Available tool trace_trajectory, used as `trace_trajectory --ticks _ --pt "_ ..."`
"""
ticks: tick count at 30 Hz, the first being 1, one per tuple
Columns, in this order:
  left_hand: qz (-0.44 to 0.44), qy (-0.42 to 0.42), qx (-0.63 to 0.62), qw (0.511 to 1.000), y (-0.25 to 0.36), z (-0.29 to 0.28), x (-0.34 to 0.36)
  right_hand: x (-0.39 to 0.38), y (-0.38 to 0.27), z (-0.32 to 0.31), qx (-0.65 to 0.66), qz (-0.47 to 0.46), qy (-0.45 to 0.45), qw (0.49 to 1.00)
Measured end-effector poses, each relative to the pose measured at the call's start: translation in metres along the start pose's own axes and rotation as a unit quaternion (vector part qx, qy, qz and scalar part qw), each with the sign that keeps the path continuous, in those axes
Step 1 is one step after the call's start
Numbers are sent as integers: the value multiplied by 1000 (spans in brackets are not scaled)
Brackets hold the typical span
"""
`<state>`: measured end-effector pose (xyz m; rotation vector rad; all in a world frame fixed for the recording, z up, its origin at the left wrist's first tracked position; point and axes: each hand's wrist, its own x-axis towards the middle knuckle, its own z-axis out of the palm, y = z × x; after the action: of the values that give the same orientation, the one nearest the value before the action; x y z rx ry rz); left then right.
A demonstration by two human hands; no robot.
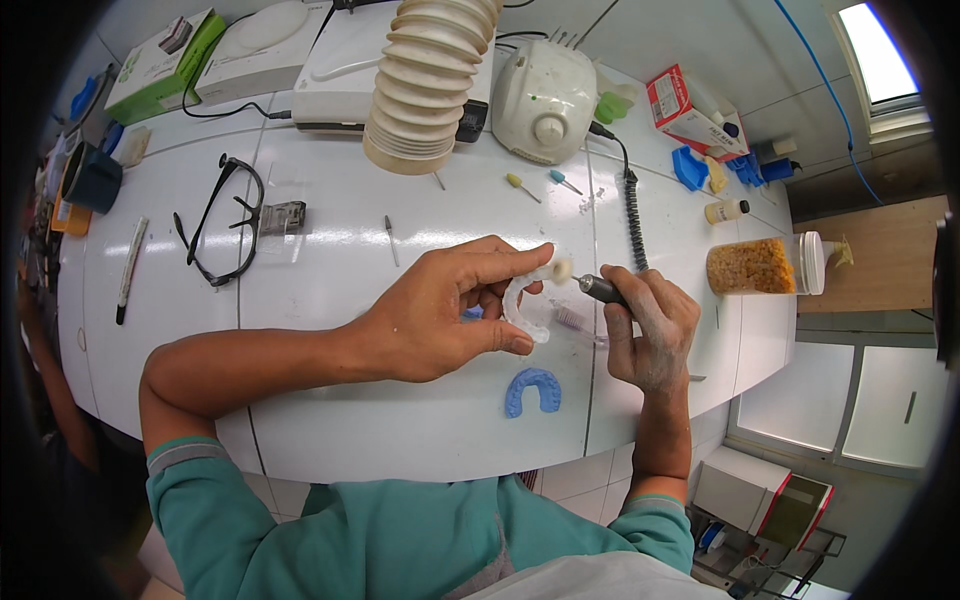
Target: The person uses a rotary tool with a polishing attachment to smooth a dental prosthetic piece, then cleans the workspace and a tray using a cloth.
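Note:
My left hand [432, 312] grips a translucent U-shaped dental splint [513, 306] between thumb and fingers, above the white table. In my right hand [658, 332], held like a pen, is a dark rotary handpiece [601, 289]. Its pale round polishing tip [561, 270] is at the upper end of the splint; whether they touch I cannot tell. Whitish dust coats the right fingers. Below the hands lies a blue horseshoe-shaped dental arch piece [532, 391]. A small clear-handled brush [580, 324] lies behind the splint, and a bit of blue shows behind the left fingers.
A ribbed suction hose [425, 90] hangs over the table's far side, beside a white control unit [545, 100] with a coiled cord [633, 220]. Black glasses [225, 220], a pen [131, 270] and loose burs [391, 240] lie leftward. At right lies a jar of yellow granules [752, 266].

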<state>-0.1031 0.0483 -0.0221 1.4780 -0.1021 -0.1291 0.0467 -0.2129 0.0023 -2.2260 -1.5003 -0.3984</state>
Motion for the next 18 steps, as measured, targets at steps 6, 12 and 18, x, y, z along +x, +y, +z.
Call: trace_trajectory --ticks 6,12,18 --pt "11 3 26 1000 1 0 -1 0 1 -1 3 -6 -4 1000" --pt "7 16 15 1000 4 -1 0 1 1 -2 15 -15 -1 1000" --pt "-1 12 -12 1000 3 -2 1 0 0 2 7 -4 8 1000"
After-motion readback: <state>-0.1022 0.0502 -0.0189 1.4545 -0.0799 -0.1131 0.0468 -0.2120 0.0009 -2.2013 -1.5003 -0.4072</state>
